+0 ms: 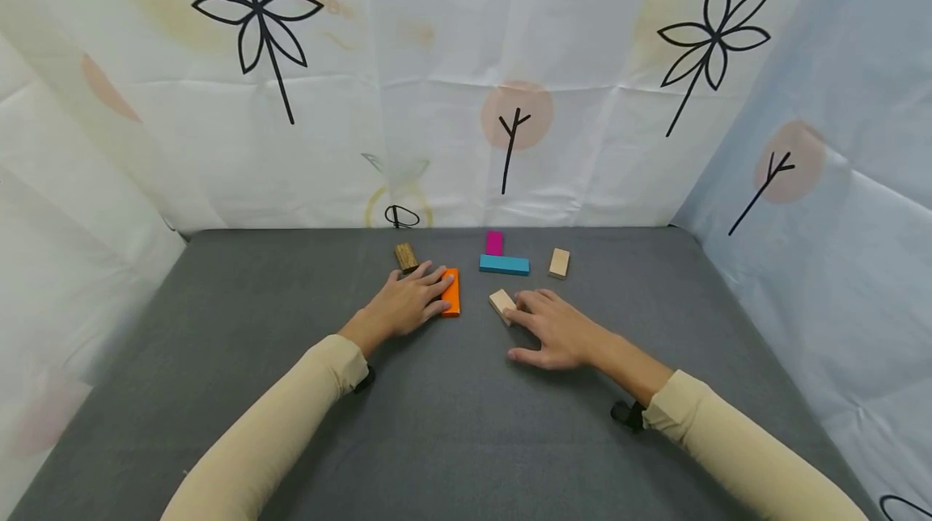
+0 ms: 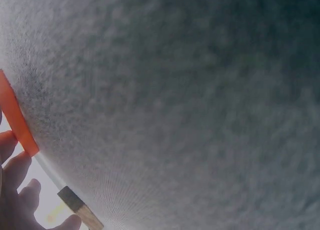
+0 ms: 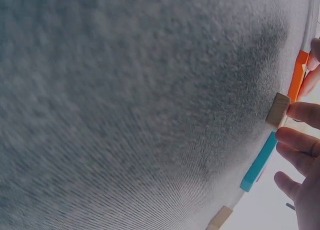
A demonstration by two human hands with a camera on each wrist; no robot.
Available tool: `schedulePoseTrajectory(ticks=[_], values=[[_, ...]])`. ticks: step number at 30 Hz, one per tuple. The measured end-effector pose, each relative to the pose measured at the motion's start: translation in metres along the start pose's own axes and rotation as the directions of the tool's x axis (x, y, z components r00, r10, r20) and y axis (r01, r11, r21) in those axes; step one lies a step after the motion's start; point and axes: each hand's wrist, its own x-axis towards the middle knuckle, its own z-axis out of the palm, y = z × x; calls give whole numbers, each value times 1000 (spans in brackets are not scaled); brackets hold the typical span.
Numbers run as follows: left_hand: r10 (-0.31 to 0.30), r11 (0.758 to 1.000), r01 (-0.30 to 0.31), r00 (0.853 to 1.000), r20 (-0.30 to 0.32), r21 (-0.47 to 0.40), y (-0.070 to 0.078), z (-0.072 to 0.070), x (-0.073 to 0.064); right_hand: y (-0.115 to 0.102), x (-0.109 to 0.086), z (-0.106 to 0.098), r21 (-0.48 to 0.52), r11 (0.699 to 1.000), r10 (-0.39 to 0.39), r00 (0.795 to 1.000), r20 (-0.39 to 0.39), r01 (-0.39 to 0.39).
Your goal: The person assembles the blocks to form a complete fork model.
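My left hand lies with its fingers stretched over the orange block, the fingertips touching its top and left side. Close to that hand's far side is a brown wood-grained block, partly hidden by the fingers. With relaxed, spread fingers, my right hand touches the right side of a pale wooden block; the thumb is apart from it. In the right wrist view, fingertips meet that pale block. The left wrist view shows fingers against the orange block.
Beyond the hands, a blue block lies crosswise, with a magenta block just behind it. Another pale wooden block is to their right. A grey cloth-covered table meets patterned curtains at its back and sides.
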Motion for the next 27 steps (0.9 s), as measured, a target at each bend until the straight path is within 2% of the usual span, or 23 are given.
schedulePoseTrajectory(ticks=[8,17,27], values=[[-10,1000,10,1000,5,-6,1,-1,1,14,4,-9,58,998,5,997,-75,0],[-2,1000,2,1000,7,-3,2,-2,0,26,10,-11,143,989,-33,999,19,30],[8,1000,-8,1000,-6,8,0,2,1,23,13,-5,130,989,-67,998,-21,69]])
